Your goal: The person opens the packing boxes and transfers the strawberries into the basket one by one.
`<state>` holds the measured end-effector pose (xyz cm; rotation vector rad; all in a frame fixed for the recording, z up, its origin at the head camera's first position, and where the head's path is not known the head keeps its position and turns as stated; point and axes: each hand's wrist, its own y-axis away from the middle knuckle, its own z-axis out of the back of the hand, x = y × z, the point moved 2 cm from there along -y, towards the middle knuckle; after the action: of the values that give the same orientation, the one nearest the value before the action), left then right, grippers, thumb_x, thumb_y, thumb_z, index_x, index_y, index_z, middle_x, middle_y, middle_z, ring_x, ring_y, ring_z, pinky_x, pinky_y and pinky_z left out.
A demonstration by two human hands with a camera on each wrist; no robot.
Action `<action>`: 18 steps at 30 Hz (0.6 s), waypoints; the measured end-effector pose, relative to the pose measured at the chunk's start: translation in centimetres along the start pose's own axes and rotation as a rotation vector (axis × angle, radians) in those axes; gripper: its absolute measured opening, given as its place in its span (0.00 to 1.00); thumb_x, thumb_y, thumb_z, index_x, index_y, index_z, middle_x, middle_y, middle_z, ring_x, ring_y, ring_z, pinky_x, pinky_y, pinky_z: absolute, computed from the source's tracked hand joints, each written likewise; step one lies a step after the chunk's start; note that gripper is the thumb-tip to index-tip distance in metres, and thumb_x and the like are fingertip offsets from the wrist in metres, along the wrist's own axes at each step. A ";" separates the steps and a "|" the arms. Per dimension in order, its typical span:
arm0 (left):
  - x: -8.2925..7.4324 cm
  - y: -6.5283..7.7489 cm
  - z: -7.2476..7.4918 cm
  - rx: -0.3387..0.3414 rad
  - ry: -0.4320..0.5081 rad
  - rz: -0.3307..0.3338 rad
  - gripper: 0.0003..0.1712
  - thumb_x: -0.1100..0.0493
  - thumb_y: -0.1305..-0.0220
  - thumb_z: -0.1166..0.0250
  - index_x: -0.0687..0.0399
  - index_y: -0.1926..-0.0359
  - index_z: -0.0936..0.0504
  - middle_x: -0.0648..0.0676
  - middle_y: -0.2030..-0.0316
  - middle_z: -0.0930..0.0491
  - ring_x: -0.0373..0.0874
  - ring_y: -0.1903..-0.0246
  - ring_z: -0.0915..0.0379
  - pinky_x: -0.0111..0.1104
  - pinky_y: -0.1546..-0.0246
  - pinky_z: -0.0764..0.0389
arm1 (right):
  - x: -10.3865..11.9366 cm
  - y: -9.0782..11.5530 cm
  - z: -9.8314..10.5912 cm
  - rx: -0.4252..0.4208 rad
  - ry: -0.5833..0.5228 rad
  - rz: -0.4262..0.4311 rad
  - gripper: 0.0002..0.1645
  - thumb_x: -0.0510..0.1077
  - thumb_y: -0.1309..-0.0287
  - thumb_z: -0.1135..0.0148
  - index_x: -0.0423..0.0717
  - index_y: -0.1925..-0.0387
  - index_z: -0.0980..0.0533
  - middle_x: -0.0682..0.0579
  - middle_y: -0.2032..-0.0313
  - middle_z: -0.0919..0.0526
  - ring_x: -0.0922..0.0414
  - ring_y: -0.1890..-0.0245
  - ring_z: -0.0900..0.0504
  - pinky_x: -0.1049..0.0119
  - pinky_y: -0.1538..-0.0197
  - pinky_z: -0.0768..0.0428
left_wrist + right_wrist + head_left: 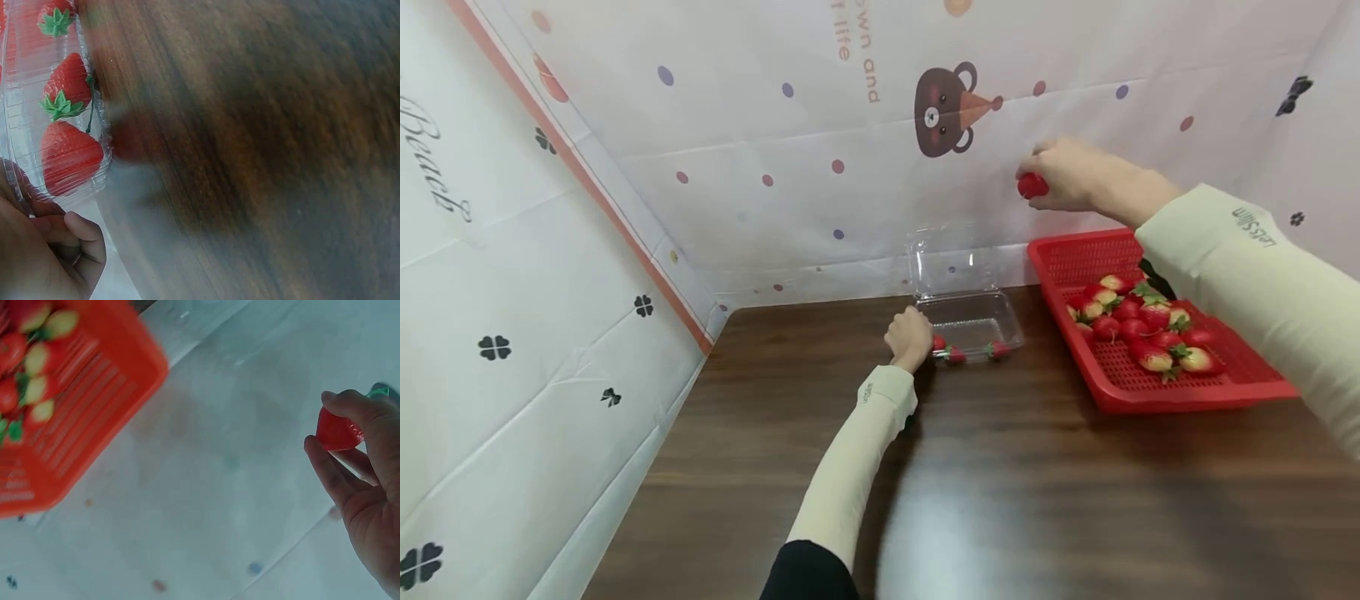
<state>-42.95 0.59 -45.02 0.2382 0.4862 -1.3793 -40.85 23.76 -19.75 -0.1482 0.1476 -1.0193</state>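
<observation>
Fingers of the left hand (909, 336) curl around the near-left edge of the clear plastic box (973, 327), which rests on the brown table (1000, 483) with its lid open; three strawberries (65, 156) lie inside, just beyond that hold. Right of the box sits the red basket (1078, 258) with more strawberries (1138, 325). Above its far rim, the right hand (1067, 175) pinches one strawberry (1032, 185) in the air, before the patterned backdrop (850, 150).

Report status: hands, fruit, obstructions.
Left hand grips clear plastic clamshell box. Right hand pinches red strawberry, raised above red plastic basket. Nothing between strawberry and box.
</observation>
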 end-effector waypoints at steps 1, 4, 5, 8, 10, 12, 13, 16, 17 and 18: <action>0.4 0.0 0.1 -0.003 -0.007 0.008 0.18 0.50 0.24 0.43 0.59 0.55 0.14 0.62 0.56 0.11 0.57 0.57 0.13 0.48 0.57 0.16 | -0.3 0.2 -0.2 -0.002 0.002 -0.003 0.23 0.35 0.44 0.29 0.31 0.47 0.24 0.26 0.53 0.21 0.31 0.53 0.20 0.38 0.48 0.19; 1.4 -0.1 0.6 -0.015 -0.027 0.017 0.18 0.51 0.24 0.43 0.59 0.56 0.14 0.62 0.57 0.11 0.57 0.57 0.13 0.48 0.57 0.15 | -1.3 0.8 -0.5 0.027 0.005 -0.057 0.28 0.37 0.42 0.30 0.32 0.42 0.27 0.26 0.50 0.22 0.30 0.50 0.21 0.37 0.47 0.20; 1.6 -0.1 0.7 -0.021 -0.030 0.013 0.18 0.51 0.24 0.43 0.60 0.56 0.14 0.62 0.57 0.11 0.57 0.58 0.13 0.48 0.57 0.15 | -1.7 1.0 -0.6 0.039 0.001 -0.088 0.30 0.38 0.41 0.30 0.32 0.39 0.29 0.25 0.48 0.23 0.30 0.49 0.21 0.37 0.46 0.20; 1.8 -0.3 1.1 -0.036 -0.023 0.003 0.18 0.51 0.24 0.43 0.60 0.56 0.14 0.62 0.57 0.11 0.57 0.58 0.13 0.48 0.58 0.16 | -3.3 1.9 -0.7 0.071 -0.006 -0.175 0.33 0.39 0.39 0.31 0.31 0.37 0.33 0.24 0.46 0.25 0.30 0.47 0.22 0.37 0.47 0.20; 1.8 -0.3 1.1 -0.030 -0.018 0.005 0.18 0.51 0.24 0.43 0.61 0.56 0.15 0.63 0.57 0.11 0.58 0.57 0.13 0.49 0.57 0.16 | -4.6 2.7 -1.0 0.081 0.001 -0.204 0.32 0.40 0.40 0.29 0.31 0.39 0.31 0.24 0.47 0.24 0.30 0.49 0.22 0.37 0.50 0.19; 1.8 -0.4 1.1 -0.031 -0.016 0.011 0.18 0.51 0.24 0.43 0.60 0.55 0.15 0.63 0.56 0.11 0.57 0.57 0.13 0.49 0.57 0.16 | -5.8 3.4 -1.3 0.094 0.013 -0.219 0.29 0.40 0.42 0.28 0.32 0.43 0.29 0.25 0.49 0.23 0.31 0.52 0.21 0.39 0.54 0.18; 1.8 -0.4 1.2 -0.032 -0.015 0.012 0.18 0.51 0.24 0.43 0.61 0.55 0.15 0.63 0.56 0.12 0.58 0.56 0.13 0.49 0.57 0.16 | -6.5 3.8 -1.4 0.105 0.022 -0.223 0.28 0.41 0.43 0.27 0.32 0.46 0.27 0.25 0.51 0.23 0.32 0.53 0.21 0.39 0.56 0.18; 1.9 -0.4 1.1 -0.029 -0.010 0.013 0.18 0.51 0.23 0.44 0.61 0.55 0.15 0.63 0.56 0.12 0.58 0.56 0.13 0.49 0.56 0.16 | -8.2 4.9 -2.0 0.144 0.029 -0.235 0.27 0.42 0.46 0.25 0.31 0.49 0.25 0.26 0.54 0.21 0.33 0.57 0.20 0.40 0.57 0.18; 1.9 -0.3 1.0 -0.030 -0.008 0.014 0.18 0.51 0.23 0.44 0.61 0.55 0.15 0.63 0.56 0.12 0.58 0.56 0.13 0.50 0.56 0.16 | -8.7 5.2 -2.3 0.156 0.029 -0.239 0.28 0.42 0.47 0.24 0.31 0.50 0.25 0.26 0.55 0.21 0.34 0.58 0.19 0.39 0.57 0.18; 2.0 -0.3 1.0 -0.029 -0.007 0.014 0.18 0.51 0.23 0.44 0.61 0.54 0.15 0.63 0.56 0.12 0.59 0.55 0.13 0.50 0.56 0.16 | -9.1 5.6 -2.5 0.169 0.025 -0.246 0.28 0.42 0.48 0.24 0.30 0.50 0.25 0.26 0.56 0.20 0.34 0.58 0.19 0.39 0.57 0.18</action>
<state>-42.85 -1.66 -45.01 0.2130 0.4980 -1.3585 -41.33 34.26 -22.83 0.0009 0.0664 -1.2744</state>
